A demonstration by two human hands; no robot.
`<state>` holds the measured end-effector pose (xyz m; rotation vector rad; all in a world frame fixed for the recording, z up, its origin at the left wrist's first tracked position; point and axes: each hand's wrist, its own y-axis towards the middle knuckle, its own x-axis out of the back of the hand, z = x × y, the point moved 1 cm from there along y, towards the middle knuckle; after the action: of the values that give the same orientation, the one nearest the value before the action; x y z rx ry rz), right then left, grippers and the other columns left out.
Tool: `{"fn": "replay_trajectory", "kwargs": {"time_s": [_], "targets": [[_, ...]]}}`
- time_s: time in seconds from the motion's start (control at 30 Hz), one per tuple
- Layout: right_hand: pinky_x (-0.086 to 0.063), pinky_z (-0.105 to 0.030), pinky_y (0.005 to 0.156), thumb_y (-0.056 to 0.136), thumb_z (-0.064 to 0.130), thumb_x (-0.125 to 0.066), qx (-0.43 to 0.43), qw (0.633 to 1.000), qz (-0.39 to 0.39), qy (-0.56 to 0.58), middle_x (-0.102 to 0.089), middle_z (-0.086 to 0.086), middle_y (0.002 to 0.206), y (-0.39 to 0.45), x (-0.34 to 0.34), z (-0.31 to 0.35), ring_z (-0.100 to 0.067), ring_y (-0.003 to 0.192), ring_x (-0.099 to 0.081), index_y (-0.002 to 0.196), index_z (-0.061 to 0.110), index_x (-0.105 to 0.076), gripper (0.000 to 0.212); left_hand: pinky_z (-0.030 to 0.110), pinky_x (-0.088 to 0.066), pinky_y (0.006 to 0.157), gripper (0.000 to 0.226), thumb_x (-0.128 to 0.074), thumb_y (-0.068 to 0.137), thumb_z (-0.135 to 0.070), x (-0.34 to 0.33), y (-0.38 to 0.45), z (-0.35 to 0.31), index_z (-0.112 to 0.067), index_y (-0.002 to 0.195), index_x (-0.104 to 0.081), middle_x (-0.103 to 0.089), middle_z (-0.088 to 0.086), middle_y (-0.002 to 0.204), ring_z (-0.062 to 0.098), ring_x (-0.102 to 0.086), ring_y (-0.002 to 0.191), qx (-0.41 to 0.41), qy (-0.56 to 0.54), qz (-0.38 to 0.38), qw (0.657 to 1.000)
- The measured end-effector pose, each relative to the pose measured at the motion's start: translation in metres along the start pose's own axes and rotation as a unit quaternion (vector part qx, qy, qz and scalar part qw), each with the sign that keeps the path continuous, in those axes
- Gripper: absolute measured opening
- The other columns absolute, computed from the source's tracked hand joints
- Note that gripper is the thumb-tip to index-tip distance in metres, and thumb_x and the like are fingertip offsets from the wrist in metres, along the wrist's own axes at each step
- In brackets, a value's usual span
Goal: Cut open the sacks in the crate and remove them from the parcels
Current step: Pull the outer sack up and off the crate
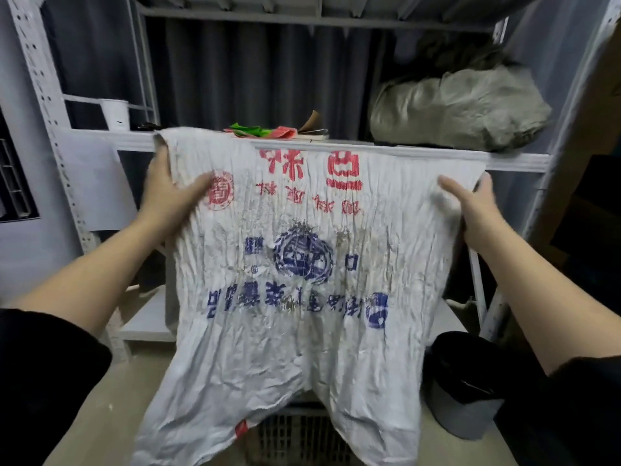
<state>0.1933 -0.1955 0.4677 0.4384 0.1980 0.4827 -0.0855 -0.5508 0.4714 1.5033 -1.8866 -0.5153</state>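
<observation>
A white woven sack [295,270], crumpled and printed upside down in red and blue, hangs spread out in front of me. My left hand [168,193] grips its upper left edge, thumb lying over the print. My right hand [470,206] grips the upper right edge. The sack looks flat, its lower end split into two flaps. Below it, part of a plastic lattice crate [295,435] shows on the floor; what the crate holds is hidden by the sack.
A grey metal shelf rack [437,156] stands right behind the sack, carrying a bulging grey bag [460,109], green and red scraps [265,132] and a white cup [116,114]. A grey bin with a black liner [467,395] sits on the floor at right.
</observation>
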Motion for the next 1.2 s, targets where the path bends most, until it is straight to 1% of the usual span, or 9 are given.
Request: {"fn": "replay_trajectory", "kwargs": {"time_s": [0.17,0.33,0.5,0.6,0.7,0.83,0.97,1.1,1.2], "targets": [[-0.038,-0.001,0.086,0.077,-0.006,-0.072,0.061,0.977,0.122,-0.164,-0.036,0.006,0.138,-0.004,-0.026,0.004,-0.006,0.126,-0.039,0.15,0.004,-0.001,0.102,0.023,-0.025,0.105,0.095,-0.081,0.073,-0.014,-0.012,0.009,-0.005,-0.007,0.145,-0.019,-0.042,-0.002,0.134,0.012,-0.039,0.125,-0.033,0.127,0.151,0.98],[-0.035,-0.034,0.109,0.069,0.011,-0.076,0.063,0.987,0.017,-0.144,-0.036,0.003,0.148,0.001,-0.003,0.003,-0.012,0.131,-0.04,0.151,0.02,-0.01,0.106,0.051,-0.046,0.091,0.095,-0.079,0.074,-0.029,0.017,0.021,0.013,-0.013,0.144,-0.018,-0.042,0.021,0.138,0.046,-0.051,0.115,-0.034,0.286,0.027,0.957],[-0.034,-0.029,0.107,0.083,0.002,-0.068,0.039,0.988,-0.093,-0.119,-0.032,-0.003,0.153,-0.003,-0.015,0.004,-0.018,0.134,-0.04,0.153,0.015,-0.004,0.095,0.053,-0.051,0.079,0.092,-0.076,0.074,-0.042,0.016,0.015,0.004,-0.015,0.142,-0.02,-0.046,0.023,0.131,0.049,-0.057,0.102,-0.088,0.356,0.049,0.929],[-0.051,-0.023,0.08,0.084,0.0,-0.066,-0.077,0.984,-0.15,0.058,-0.047,-0.015,0.142,-0.003,-0.018,0.003,-0.02,0.103,-0.06,0.148,0.007,-0.023,0.078,0.049,-0.049,0.083,0.099,-0.071,0.078,-0.047,0.018,0.016,-0.003,-0.019,0.148,-0.007,-0.047,0.023,0.136,0.048,-0.058,0.104,-0.088,0.357,0.07,0.927],[-0.05,-0.021,0.059,0.085,0.001,-0.065,-0.125,0.991,-0.039,0.006,-0.062,-0.016,0.124,-0.008,-0.032,-0.01,-0.012,0.074,-0.061,0.128,0.001,-0.054,0.045,0.042,-0.047,0.087,0.102,-0.069,0.081,-0.039,0.007,0.01,-0.007,-0.022,0.151,0.003,-0.052,0.021,0.134,0.043,-0.057,0.112,-0.049,0.325,0.164,0.93],[-0.05,-0.028,0.076,0.086,0.0,-0.063,-0.115,0.992,-0.027,0.04,-0.063,-0.009,0.115,-0.012,-0.042,-0.021,-0.016,0.084,-0.063,0.126,0.002,-0.056,0.041,0.045,-0.045,0.086,0.073,-0.066,0.085,-0.031,-0.009,-0.001,-0.023,-0.021,0.146,-0.027,-0.052,0.017,0.133,0.042,-0.055,0.11,-0.09,0.283,0.0,0.955],[-0.05,-0.033,0.084,0.084,0.004,-0.068,-0.155,0.985,-0.068,0.046,-0.064,-0.01,0.12,-0.012,-0.037,-0.028,-0.021,0.09,-0.064,0.125,0.0,-0.057,0.043,0.033,-0.042,0.072,0.048,-0.074,0.079,-0.037,-0.01,-0.011,-0.035,-0.028,0.106,-0.035,-0.051,0.008,0.1,0.024,-0.054,0.082,-0.131,0.101,-0.104,0.981],[-0.051,-0.036,0.088,0.084,0.009,-0.069,-0.172,0.982,-0.046,0.061,-0.07,-0.007,0.102,-0.012,-0.032,-0.029,-0.017,0.083,-0.066,0.121,0.002,-0.06,0.039,0.028,-0.049,0.088,0.083,-0.083,0.064,-0.038,-0.005,0.015,-0.014,-0.015,0.127,-0.034,-0.062,0.008,0.116,0.015,-0.063,0.094,0.123,-0.155,-0.081,0.977],[-0.052,-0.033,0.083,0.086,0.012,-0.067,-0.148,0.988,-0.007,0.039,-0.069,0.0,0.095,-0.017,-0.036,-0.022,-0.015,0.086,-0.066,0.118,0.007,-0.062,0.033,0.033,-0.053,0.079,0.052,-0.079,0.072,-0.03,-0.008,0.017,0.001,-0.009,0.116,-0.061,-0.072,0.007,0.098,0.017,-0.068,0.078,0.244,-0.167,0.029,0.955]]}}
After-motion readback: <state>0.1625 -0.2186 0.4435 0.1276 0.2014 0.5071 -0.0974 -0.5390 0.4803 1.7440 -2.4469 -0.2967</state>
